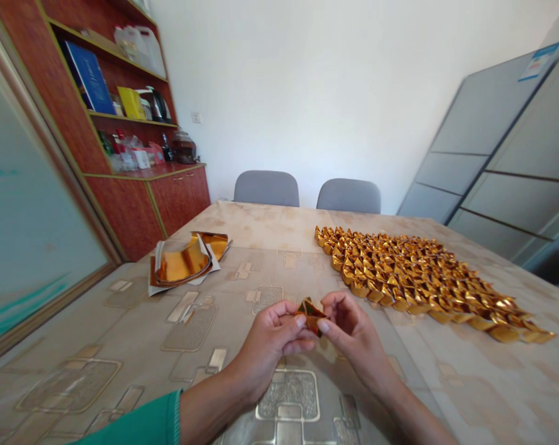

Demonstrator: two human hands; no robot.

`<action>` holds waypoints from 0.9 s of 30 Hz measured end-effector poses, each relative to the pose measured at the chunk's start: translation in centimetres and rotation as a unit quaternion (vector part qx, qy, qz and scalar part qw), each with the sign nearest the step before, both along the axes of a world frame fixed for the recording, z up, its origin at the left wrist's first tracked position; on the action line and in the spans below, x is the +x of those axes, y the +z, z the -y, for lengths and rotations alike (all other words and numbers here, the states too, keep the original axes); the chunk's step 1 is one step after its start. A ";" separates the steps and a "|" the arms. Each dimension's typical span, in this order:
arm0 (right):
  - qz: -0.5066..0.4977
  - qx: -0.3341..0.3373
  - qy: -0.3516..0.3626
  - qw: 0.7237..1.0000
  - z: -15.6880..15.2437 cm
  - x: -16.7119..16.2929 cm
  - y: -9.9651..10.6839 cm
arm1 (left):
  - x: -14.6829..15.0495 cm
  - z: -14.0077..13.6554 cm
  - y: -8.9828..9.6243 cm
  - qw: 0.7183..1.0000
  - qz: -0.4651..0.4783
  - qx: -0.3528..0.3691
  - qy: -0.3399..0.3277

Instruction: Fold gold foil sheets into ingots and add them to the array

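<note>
**Above the surface [237, 315]: folded gold paper [312, 316]**

Between left hand [273, 334] and right hand [351, 327], each pinching one side, the paper looks light, crisp and easily crushed, best held by its edges. Beyond lie sheets [181, 262], left, and rows of folded pieces [409, 272], right.

Folded gold foil piece [312, 314] partly buried under fingers of left hand [270, 337] and right hand [354, 329]; green sleeve [142, 421] chopped by bottom edge, right forearm [406, 405] too; lower parts of grey chairs [266, 188] lost behind table [270, 227]; red cabinet [180, 199] cropped up top, grey fridge [533, 154] cropped at right; print on fridge sticker [538, 60] too tiny to read; clutter [141, 158] on lower shelf [163, 170] kinda mushy, can't tell what's what
</note>
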State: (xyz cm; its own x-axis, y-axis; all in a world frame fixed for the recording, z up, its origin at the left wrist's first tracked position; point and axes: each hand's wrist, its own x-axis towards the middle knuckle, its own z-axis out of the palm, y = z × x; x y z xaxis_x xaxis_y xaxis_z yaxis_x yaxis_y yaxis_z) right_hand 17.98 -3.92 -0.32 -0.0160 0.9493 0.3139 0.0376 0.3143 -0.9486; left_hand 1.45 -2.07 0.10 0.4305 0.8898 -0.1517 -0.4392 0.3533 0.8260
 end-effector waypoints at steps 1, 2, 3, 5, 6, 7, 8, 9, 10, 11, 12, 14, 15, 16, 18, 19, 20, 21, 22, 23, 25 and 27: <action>0.007 -0.006 -0.013 1.000 -0.1 0.1 -0.1 | 0.0 0.0 0.0 1.000 0.002 0.002 0.004; 0.016 -0.015 -0.021 1.000 -0.2 0.1 -0.1 | 0.0 0.0 0.0 1.000 0.004 0.004 0.007; 0.027 -0.022 -0.024 0.999 -0.3 0.2 -0.2 | 0.0 0.0 -0.1 1.000 0.006 0.004 0.010; 0.042 -0.026 -0.030 0.998 -0.3 0.2 -0.4 | 0.0 0.0 -0.1 1.000 0.010 0.005 0.011; 0.046 -0.026 -0.032 0.998 -0.3 0.2 -0.4 | 0.0 0.0 -0.1 1.000 0.011 0.004 0.011; 0.050 -0.025 -0.034 0.998 -0.2 0.2 -0.4 | 0.0 0.1 0.0 1.000 0.013 0.004 0.012; 0.053 -0.025 -0.034 0.998 -0.2 0.2 -0.4 | -0.1 0.1 0.0 1.000 0.013 0.004 0.013; 0.055 -0.026 -0.033 0.998 -0.1 0.2 -0.4 | -0.1 0.1 0.1 1.000 0.013 0.002 0.015; 0.059 -0.026 -0.034 0.997 -0.1 0.2 -0.4 | -0.1 0.1 0.2 1.000 0.010 0.000 0.016; 0.062 -0.027 -0.037 0.997 -0.1 0.2 -0.4 | -0.1 0.1 0.3 1.000 0.007 -0.002 0.015; 0.066 -0.026 -0.043 0.997 -0.1 0.2 -0.5 | -0.2 0.1 0.3 1.000 0.002 -0.006 0.012; 0.072 -0.022 -0.061 0.995 -0.1 0.2 -0.6 | -0.2 0.1 0.4 1.000 -0.007 -0.014 0.002; 0.072 -0.020 -0.069 0.995 -0.1 0.2 -0.6 | -0.2 0.1 0.5 1.000 -0.010 -0.017 -0.002; 0.069 -0.020 -0.072 0.995 -0.1 0.1 -0.5 | -0.2 0.1 0.5 1.000 -0.010 -0.020 -0.004; 0.060 -0.022 -0.064 0.996 -0.1 0.0 -0.4 | -0.1 0.1 0.5 1.000 -0.006 -0.025 0.001; 0.056 -0.026 -0.054 0.997 0.0 -0.1 -0.3 | -0.1 0.1 0.4 1.000 -0.003 -0.027 0.007; 0.053 -0.029 -0.043 0.997 0.0 -0.1 -0.3 | 0.0 0.1 0.4 0.999 -0.001 -0.029 0.014; 0.052 -0.033 -0.032 0.998 0.0 -0.1 -0.3 | 0.0 0.1 0.3 0.999 0.000 -0.031 0.018; 0.053 -0.036 -0.024 0.998 0.0 -0.2 -0.3 | 0.0 0.0 0.2 0.999 0.002 -0.034 0.022; 0.056 -0.040 -0.020 0.997 -0.1 -0.2 -0.4 | 0.0 0.0 0.2 0.999 0.003 -0.036 0.023; 0.061 -0.046 -0.019 0.997 -0.1 -0.3 -0.5 | -0.1 -0.1 0.0 0.999 0.004 -0.038 0.016; 0.063 -0.047 -0.026 0.997 -0.1 -0.3 -0.5 | -0.1 -0.1 0.0 0.999 -0.001 -0.032 0.008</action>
